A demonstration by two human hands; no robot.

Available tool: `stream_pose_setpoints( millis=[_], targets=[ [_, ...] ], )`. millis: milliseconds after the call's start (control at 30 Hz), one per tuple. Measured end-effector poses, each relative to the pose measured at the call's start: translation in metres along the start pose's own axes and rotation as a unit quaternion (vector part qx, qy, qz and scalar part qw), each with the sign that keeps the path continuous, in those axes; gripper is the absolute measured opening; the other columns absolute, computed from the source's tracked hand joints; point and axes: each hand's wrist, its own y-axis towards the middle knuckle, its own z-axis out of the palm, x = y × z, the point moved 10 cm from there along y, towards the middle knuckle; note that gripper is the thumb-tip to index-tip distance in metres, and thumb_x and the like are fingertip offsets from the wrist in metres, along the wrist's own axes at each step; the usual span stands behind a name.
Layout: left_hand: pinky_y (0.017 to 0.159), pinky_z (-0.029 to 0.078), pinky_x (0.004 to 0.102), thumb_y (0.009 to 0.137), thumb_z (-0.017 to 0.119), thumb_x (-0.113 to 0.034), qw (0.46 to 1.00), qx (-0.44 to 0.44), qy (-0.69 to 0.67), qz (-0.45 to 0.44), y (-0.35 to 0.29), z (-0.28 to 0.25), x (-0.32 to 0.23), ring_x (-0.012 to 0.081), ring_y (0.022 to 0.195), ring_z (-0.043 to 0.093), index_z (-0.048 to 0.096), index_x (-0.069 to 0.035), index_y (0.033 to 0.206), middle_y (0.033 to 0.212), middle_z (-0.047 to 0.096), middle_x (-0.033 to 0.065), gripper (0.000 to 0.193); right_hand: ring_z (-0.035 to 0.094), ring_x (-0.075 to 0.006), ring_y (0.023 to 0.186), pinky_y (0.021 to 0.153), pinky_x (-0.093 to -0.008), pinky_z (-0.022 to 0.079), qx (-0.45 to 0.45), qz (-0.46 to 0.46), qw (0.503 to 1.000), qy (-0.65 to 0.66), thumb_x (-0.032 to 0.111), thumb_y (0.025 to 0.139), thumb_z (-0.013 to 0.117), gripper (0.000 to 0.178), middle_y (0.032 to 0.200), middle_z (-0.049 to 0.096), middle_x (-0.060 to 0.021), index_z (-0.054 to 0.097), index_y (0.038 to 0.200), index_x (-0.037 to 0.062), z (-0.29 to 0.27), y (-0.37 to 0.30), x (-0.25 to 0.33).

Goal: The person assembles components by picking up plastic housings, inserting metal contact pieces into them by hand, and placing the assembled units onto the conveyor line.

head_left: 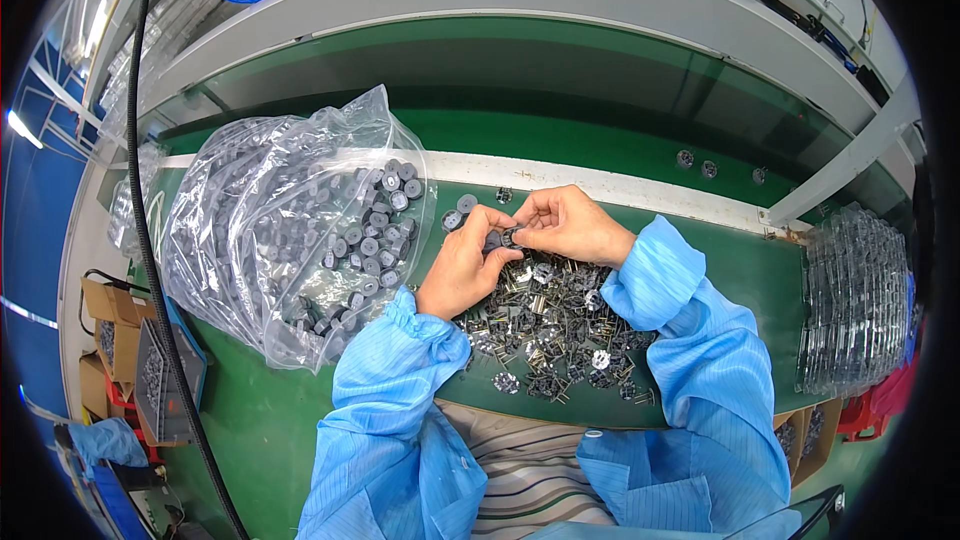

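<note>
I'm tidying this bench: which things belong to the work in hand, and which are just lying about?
Apparently in use:
small dark part, between left hand and right hand
pile of pinned parts
grey caps in clear bag

Probably lying about:
stacked clear trays, untouched
black cable
blue cloth

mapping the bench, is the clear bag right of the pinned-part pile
No, the clear plastic bag lies left of the pile of pinned parts.
</note>
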Motion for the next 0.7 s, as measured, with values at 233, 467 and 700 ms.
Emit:
stream_pose_setpoints(
  millis=[233, 467, 700],
  targets=[
    [0.071, 0.056, 0.0366, 0.088, 0.073, 0.000, 0.996, -0.024, 0.072, 0.036, -0.001, -0.005, -0.004, 0.0319, 0.086, 0.072, 0.053, 0.001, 0.115, 0.098, 0.069, 0.0195, 0.033, 0.065, -0.0076, 0.074, 0.064, -0.0219, 0.053, 0.001, 0.031, 0.997, 0.067, 0.008, 0.090, 0.074, 0.021, 0.091, 0.071, -0.0070, 0.068, 0.104, -0.0045, 0.003, 0.002, -0.004],
    [0.067, 0.054, 0.0359, 0.087, 0.073, 0.000, 0.994, -0.029, 0.083, 0.070, -0.002, -0.005, -0.011, 0.0304, 0.078, 0.070, 0.056, 0.000, 0.112, 0.092, 0.068, 0.0172, 0.031, 0.064, -0.0057, 0.072, 0.061, -0.0202, 0.051, 0.016, 0.041, 0.996, 0.077, 0.006, 0.091, 0.073, 0.020, 0.087, 0.070, -0.0043, 0.067, 0.106, -0.0043, 0.005, 0.000, -0.004],
    [0.077, 0.051, 0.0300, 0.094, 0.064, 0.003, 0.983, -0.181, -0.016, -0.012, -0.005, -0.032, 0.018, 0.0173, 0.086, 0.061, 0.053, -0.002, 0.118, 0.097, 0.061, 0.0088, 0.027, 0.067, -0.0095, 0.078, 0.071, -0.0249, 0.055, -0.140, -0.027, 0.988, -0.051, 0.007, 0.088, 0.074, 0.021, 0.092, 0.073, -0.0075, 0.070, 0.107, -0.0020, -0.064, 0.005, 0.014]
  ],
)
